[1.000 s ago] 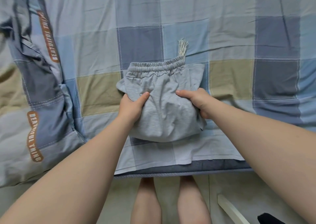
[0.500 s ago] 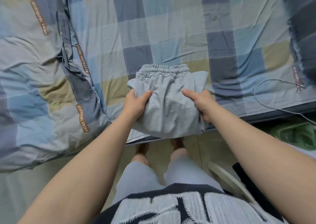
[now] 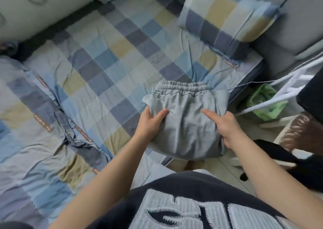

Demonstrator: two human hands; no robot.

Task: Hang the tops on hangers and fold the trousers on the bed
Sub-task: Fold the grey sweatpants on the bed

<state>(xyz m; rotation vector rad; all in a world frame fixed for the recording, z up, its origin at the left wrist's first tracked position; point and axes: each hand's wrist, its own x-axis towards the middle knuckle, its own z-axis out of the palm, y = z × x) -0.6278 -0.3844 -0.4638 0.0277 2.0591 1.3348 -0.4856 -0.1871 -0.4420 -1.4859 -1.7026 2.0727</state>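
Folded grey trousers (image 3: 185, 122) hang lifted past the bed (image 3: 108, 57) corner, left hand (image 3: 150, 122) and right hand (image 3: 227, 125) gripping opposite sides; the sagging underside could unfold if either grip loosens

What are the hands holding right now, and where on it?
Both hold the folded grey trousers: left hand grips the left edge, right hand the right edge.

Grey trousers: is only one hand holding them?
No, the left hand grips the grey trousers at one side and the right hand grips the other side.
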